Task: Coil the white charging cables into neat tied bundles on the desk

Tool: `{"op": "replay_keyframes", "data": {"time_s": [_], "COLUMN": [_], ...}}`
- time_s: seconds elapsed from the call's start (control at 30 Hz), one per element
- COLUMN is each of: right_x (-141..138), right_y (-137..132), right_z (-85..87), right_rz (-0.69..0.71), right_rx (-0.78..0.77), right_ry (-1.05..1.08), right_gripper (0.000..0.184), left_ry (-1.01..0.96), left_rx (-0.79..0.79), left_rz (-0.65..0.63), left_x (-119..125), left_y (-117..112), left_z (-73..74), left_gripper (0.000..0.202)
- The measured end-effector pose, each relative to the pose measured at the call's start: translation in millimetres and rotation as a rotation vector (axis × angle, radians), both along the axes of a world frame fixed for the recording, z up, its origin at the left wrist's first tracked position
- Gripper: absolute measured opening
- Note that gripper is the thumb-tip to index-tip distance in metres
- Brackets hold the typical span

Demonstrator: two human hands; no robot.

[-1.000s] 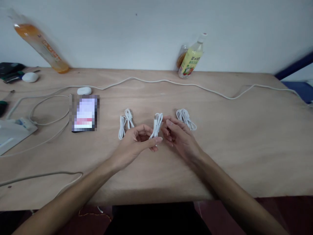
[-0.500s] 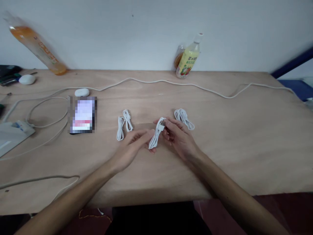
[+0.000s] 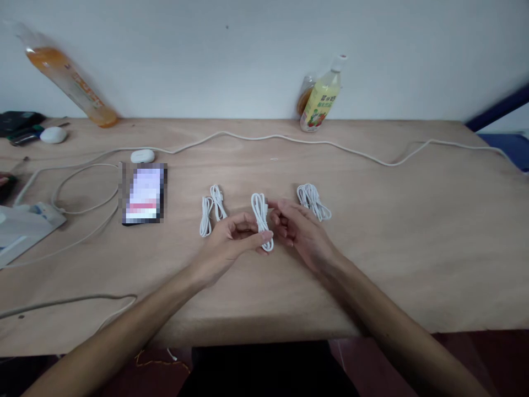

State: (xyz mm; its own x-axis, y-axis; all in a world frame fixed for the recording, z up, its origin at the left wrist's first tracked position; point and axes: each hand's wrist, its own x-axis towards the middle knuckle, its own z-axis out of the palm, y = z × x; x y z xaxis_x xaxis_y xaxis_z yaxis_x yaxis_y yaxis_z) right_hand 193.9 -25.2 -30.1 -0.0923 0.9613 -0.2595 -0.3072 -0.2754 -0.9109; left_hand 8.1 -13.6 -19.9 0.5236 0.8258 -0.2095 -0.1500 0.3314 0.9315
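My left hand pinches a bundled white USB cable by its lower end, thumb on top, and holds it over the table. Beside it, my right hand has loosely bent fingers, the fingertips close to the cable's connector side; whether they touch it I cannot make out. Two more white cable bundles, one and another, lie just left of my left hand. Behind my right hand rests a group of white cable bundles, partly hidden by its fingers.
On the wooden table at left lie a phone, a white earbud case and loose cords. A long white cord crosses the back. Bottles, one orange and one yellow, lean on the wall. Another person's hand shows far left.
The held cable has turned more upright, its top swinging left. My right fingers, which were at its connector end, have come away from the top. A person's hand has appeared at the far left.
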Motion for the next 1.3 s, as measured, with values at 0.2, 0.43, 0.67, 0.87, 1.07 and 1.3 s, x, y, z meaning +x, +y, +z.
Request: {"op": "replay_keyframes", "data": {"time_s": [0.2, 0.43, 0.67, 0.87, 1.07, 1.3], "right_x": [-4, -5, -5, 3, 48, 107], "right_y": [-3, -3, -3, 2, 6, 12], "right_z": [-1.1, -2.0, -2.7, 11.3, 41.7, 22.7], "right_rz": [0.092, 0.118, 0.034, -0.077, -0.223, -0.35], "right_rx": [0.039, 0.076, 0.112, 0.151, 0.156, 0.017], "right_ry": [-0.032, -0.049, -0.09, -0.065, -0.3, -0.738], "right_gripper": [0.038, 0.038, 0.041, 0.046, 0.047, 0.039], "left_ry": [0.077, 0.144, 0.156, 0.134, 0.204, 0.222], "left_rx": [0.119, 0.183, 0.197, 0.255, 0.305, 0.358], "left_rz": [0.062, 0.164, 0.175, 0.11, 0.082, 0.067], "left_x": [3, 5, 4, 1, 1, 2], "left_y": [0, -3, -3, -6, -10, -13], "left_z": [3.1, 2.3, 0.5, -1.7, -6.2, -5.8], "left_gripper": [0.029, 0.035, 0.033, 0.027, 0.02, 0.019]}}
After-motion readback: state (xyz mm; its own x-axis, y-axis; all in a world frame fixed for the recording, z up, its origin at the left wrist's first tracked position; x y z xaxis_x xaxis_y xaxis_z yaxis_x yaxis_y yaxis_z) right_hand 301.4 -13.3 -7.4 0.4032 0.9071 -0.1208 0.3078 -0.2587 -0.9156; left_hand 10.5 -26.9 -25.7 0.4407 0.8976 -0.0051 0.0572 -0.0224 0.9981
